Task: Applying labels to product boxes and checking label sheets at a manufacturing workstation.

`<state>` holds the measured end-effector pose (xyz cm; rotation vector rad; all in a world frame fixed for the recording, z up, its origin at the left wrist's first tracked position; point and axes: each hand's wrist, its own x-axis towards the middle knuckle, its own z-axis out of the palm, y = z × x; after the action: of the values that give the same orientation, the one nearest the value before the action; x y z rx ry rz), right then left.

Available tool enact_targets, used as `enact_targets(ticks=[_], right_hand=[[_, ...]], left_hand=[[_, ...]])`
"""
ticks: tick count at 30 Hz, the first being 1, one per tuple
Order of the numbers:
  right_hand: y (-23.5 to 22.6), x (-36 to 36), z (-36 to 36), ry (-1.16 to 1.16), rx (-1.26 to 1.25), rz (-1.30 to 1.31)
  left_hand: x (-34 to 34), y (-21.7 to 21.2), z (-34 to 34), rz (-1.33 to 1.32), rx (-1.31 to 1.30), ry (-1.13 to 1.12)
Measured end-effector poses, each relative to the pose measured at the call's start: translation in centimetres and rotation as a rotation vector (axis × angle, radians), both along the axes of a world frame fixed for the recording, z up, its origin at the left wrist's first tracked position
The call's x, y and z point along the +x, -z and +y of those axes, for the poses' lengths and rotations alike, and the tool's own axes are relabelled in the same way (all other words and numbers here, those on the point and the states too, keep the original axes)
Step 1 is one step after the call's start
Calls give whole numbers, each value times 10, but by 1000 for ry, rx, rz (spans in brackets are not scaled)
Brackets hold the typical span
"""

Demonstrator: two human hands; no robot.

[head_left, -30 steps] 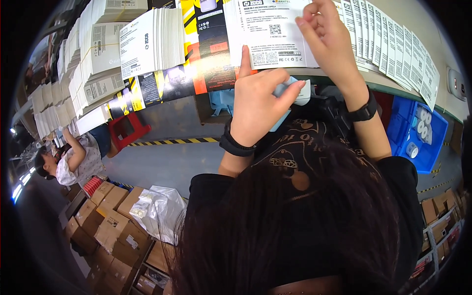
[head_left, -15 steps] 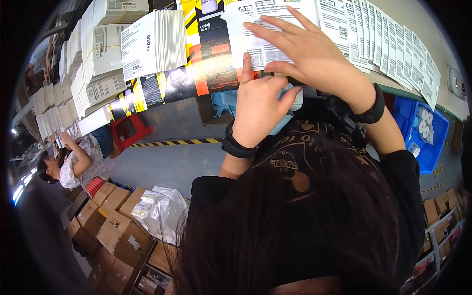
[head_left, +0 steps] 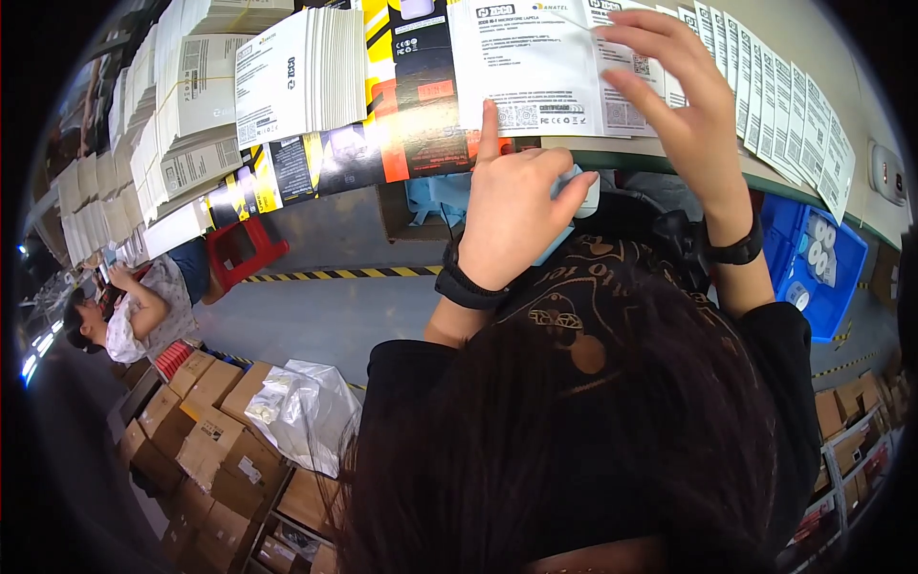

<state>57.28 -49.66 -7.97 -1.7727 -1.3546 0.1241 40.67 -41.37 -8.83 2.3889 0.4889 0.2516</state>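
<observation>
A white printed leaflet (head_left: 531, 72) lies on the table in front of me. My left hand (head_left: 516, 206) presses its outstretched index fingertip on the leaflet's lower left part; the thumb is apart and the other fingers are bent, with nothing held. My right hand (head_left: 688, 105) is at the leaflet's right side, fingers spread and thumb apart, its fingertips close to the upper right edge. Whether they touch the paper I cannot tell. Farther right, a fanned row of similar leaflets (head_left: 784, 115) overlaps along the table. A thick stack of leaflets (head_left: 296, 81) stands to the left.
Black, yellow and orange printed sheets (head_left: 411, 124) cover the table under the leaflets. Banded paper bundles (head_left: 201, 115) fill the far left. A blue bin (head_left: 841, 287) with white rolls is at right below the table. A person (head_left: 153, 301), red stool (head_left: 244, 258) and cartons (head_left: 210, 430) are leftward.
My right hand has lifted off the leaflet and moved right, uncovering its print. The leaflet now lies straighter. My left index finger stays on its lower left part.
</observation>
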Motion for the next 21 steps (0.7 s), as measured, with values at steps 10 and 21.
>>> enact_targets(ticks=[10,21], right_hand=[[28,-6,23,132,-196,882],[29,-12,31,135,-134,842]], left_hand=[[0,3,0,-2,-1,7],[1,3,-1,-1,-4,14]])
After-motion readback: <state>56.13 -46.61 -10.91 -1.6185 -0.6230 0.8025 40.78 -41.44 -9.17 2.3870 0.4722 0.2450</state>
